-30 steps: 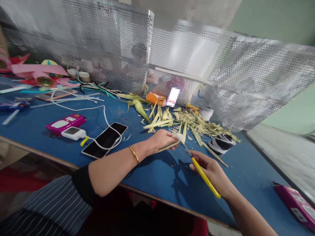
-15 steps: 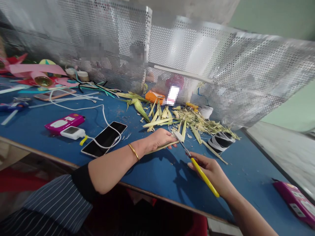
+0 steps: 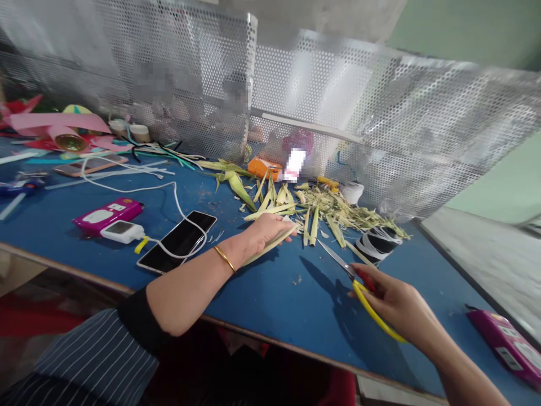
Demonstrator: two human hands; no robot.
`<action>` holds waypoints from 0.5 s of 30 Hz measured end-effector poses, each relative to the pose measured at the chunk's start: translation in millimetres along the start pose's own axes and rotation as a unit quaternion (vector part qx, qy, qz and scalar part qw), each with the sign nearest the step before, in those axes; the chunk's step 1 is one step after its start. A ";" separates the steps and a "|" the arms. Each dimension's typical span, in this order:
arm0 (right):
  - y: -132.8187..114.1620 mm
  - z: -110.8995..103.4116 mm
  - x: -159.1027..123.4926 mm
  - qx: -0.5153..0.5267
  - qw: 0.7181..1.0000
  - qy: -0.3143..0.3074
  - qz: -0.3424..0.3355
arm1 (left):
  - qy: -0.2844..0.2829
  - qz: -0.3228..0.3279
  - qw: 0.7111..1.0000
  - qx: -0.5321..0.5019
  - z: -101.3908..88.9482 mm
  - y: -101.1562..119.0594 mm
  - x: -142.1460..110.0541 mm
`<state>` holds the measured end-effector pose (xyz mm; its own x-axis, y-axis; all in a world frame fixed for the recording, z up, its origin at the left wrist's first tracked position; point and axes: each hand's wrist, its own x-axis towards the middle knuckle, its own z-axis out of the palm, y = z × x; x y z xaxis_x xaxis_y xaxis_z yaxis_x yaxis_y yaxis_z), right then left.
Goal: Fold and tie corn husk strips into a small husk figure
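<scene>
My left hand (image 3: 267, 231) is closed on a long pale corn husk strip (image 3: 270, 246), which runs back under the wrist toward the table's near side. In my right hand (image 3: 395, 296) is a pair of scissors (image 3: 338, 256) with yellow and red handles. The blades point up and to the left, apart from the strip, and look closed. Beyond both hands lie several loose husk strips (image 3: 313, 225) and a heap of shredded husk (image 3: 338, 203). A black spool wound with white thread (image 3: 378, 243) stands near the scissors' tip side.
A phone (image 3: 180, 239) and a magenta device (image 3: 110, 216) with a white cable lie left of my arm. Another magenta device (image 3: 505, 344) sits at the right edge. A perforated metal screen (image 3: 296, 84) borders the back. Pink and red pieces (image 3: 59, 124) lie at far left.
The scissors in my right hand have moved right and toward me, away from the husk strip. My left hand has shifted slightly left, still gripping the strip.
</scene>
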<state>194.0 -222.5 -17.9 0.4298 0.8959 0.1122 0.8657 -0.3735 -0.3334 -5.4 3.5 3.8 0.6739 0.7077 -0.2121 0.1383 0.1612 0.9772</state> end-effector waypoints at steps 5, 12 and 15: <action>37.0 -12.0 -5.0 -0.195 0.979 -0.001 0.053 | 0.006 -0.017 0.999 -0.032 -4.8 4.2 3.0; -27.1 -16.8 33.8 -0.230 0.964 0.051 -0.123 | 0.037 0.011 0.998 -0.053 -10.1 2.3 9.7; -76.3 0.0 70.2 -0.083 0.970 -0.003 -0.229 | 0.031 0.021 0.998 -0.058 -9.2 0.0 9.8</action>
<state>158.1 -131.1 15.4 -0.0105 0.9782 0.2072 0.9950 0.0308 -0.0950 -5.5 16.8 1.6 0.6313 0.7556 -0.1749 0.0237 0.2066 0.9781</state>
